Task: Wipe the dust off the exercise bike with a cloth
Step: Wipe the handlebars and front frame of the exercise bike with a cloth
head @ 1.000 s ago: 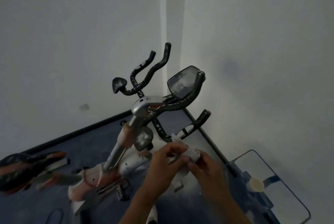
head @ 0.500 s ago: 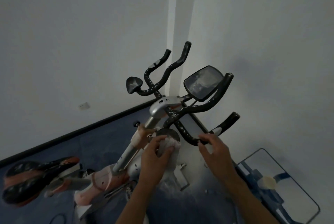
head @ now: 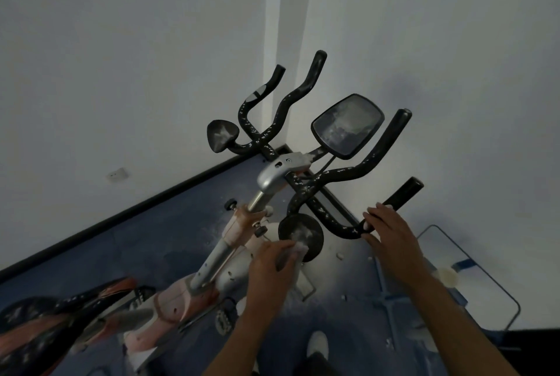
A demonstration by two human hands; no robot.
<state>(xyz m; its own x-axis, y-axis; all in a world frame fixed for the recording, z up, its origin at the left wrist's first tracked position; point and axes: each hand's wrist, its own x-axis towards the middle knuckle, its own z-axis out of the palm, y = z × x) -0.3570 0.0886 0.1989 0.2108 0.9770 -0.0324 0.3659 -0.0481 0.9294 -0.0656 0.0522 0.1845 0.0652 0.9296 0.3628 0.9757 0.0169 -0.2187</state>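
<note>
Head view: exercise bike [head: 272, 181], black handlebars flecked with white dust.

Dim, murky wide-angle view, bright strip at wall corner, soft bowed edges.

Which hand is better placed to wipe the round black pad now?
Left. The left hand holds the cloth against the dusty round pad; the right hand grips the handlebar.

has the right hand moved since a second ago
Yes. The right hand left the cloth beside the left hand and now grips the handlebar.
</note>
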